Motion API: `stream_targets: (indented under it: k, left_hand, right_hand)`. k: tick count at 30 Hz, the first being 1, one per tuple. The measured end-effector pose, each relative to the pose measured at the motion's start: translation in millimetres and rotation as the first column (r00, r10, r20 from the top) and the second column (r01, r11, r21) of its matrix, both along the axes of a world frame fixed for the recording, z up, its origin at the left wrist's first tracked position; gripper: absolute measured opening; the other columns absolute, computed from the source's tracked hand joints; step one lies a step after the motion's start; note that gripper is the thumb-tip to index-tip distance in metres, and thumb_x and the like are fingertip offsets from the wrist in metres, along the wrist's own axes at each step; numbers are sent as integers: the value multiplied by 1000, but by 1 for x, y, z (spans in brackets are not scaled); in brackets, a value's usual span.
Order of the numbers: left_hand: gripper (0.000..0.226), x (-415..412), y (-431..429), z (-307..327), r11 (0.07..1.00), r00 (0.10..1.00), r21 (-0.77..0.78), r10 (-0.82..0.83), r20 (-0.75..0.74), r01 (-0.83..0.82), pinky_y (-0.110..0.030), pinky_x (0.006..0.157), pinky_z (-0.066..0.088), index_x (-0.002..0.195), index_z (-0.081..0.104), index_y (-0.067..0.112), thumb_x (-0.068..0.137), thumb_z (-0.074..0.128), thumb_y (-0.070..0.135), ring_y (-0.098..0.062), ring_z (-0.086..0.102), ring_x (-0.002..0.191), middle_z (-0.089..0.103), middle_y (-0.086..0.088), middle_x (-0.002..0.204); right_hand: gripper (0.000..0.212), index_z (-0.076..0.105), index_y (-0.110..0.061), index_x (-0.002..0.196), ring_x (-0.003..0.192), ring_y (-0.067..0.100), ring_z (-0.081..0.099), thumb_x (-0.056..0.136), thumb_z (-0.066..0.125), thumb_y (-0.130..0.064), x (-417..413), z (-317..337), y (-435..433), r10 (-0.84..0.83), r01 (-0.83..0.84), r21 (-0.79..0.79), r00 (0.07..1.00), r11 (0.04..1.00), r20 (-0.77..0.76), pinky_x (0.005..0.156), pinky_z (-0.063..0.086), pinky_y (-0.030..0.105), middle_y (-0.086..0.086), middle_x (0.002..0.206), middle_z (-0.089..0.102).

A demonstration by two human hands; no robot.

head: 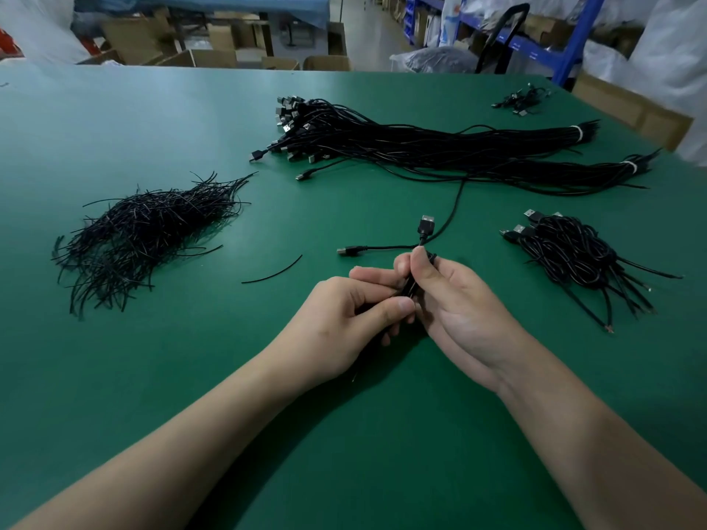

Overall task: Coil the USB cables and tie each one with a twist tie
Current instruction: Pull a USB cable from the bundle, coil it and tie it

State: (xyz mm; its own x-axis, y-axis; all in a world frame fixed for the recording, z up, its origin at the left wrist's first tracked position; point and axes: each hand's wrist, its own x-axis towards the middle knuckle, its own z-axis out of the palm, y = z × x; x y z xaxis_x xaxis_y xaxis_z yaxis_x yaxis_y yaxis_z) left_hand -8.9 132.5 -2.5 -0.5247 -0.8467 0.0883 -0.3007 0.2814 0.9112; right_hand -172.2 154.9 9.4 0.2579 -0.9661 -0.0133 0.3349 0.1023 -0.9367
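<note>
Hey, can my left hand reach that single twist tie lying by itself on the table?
Probably yes: only bare table lies between the left hand and the loose twist tie. But its fingers pinch the cable with the right hand, so it must let go first.

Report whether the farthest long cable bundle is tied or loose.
Tied: a pale band wraps the long bundle near its right end; plug ends fan out.

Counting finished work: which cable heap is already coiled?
The near-right heap, looped tight; the long bundle beyond lies straight, banded white.
</note>
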Motion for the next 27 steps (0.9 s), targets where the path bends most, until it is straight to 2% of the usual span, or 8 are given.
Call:
stream_targets:
  k: [6, 9, 12, 14, 17, 20, 23, 27]
  left_hand:
    - [32, -5, 1, -5, 985, 993, -171, 46, 112, -27, -27, 49, 44, 71, 66, 19, 101, 61, 31, -13, 53, 49, 62, -1, 62]
    - [38, -2, 2, -5, 956, 978, -291, 90, 190, -31, -32, 52, 43, 71, 65, 22, 100, 56, 44, -13, 49, 50, 59, 2, 59]
    - [44, 13, -9, 2, 913, 949, -382, 234, 209, -141, -36, 66, 51, 78, 73, 23, 93, 49, 57, -12, 61, 65, 66, 6, 69]
    - [30, 30, -26, 7, 829, 884, -476, 425, 193, -294, -37, 75, 53, 88, 77, 26, 93, 54, 45, -16, 66, 79, 71, 9, 81]
    - [15, 60, -47, 11, 671, 659, -650, 674, 334, -356, -33, 73, 48, 101, 75, 28, 95, 63, 34, -20, 63, 91, 65, 9, 95]
    - [15, 79, -56, 11, 710, 519, -632, 683, 514, -310, -32, 65, 42, 95, 74, 30, 92, 68, 44, -20, 60, 88, 62, 6, 93]
    - [9, 83, -57, 13, 708, 484, -651, 686, 542, -274, -30, 63, 36, 93, 76, 28, 92, 70, 36, -23, 61, 90, 65, 5, 93]
    - [19, 79, -56, 12, 723, 434, -677, 659, 615, -140, -35, 70, 46, 100, 74, 22, 101, 58, 32, -24, 57, 104, 63, 2, 102]
  right_hand:
    - [32, 43, -16, 87, 83, 21, 70, 100, 39, -45, 1, -2, 1, -22, 19, 53, 998, 998, 52, 68, 54, 32, 16, 115, 74]
    - [33, 43, -17, 85, 87, 23, 73, 105, 35, -43, 2, -2, -2, -77, 76, 40, 997, 996, 24, 69, 55, 26, 18, 109, 75]
    - [33, 42, -18, 85, 99, 24, 72, 108, 31, -38, -3, -3, -7, -192, 192, -13, 981, 981, -40, 85, 52, 36, 18, 104, 76]
    - [33, 42, -19, 85, 108, 22, 70, 109, 30, -37, -6, -4, -8, -237, 231, -54, 960, 971, -147, 93, 45, 39, 14, 102, 77]
    - [33, 42, -19, 86, 110, 20, 68, 109, 31, -41, -7, -7, -8, -246, 238, -62, 934, 969, -260, 99, 43, 43, 10, 98, 78]
    - [35, 43, -20, 85, 107, 18, 67, 109, 31, -43, -6, -8, -8, -248, 237, -72, 915, 969, -317, 112, 34, 55, 8, 93, 79]
    - [35, 43, -20, 85, 109, 24, 66, 109, 31, -42, -6, -7, -8, -263, 252, -75, 911, 965, -319, 113, 31, 59, 9, 91, 79]
    - [36, 43, -21, 83, 115, 20, 64, 109, 31, -43, -6, -7, -8, -256, 246, -71, 910, 967, -326, 115, 27, 60, 5, 94, 79]
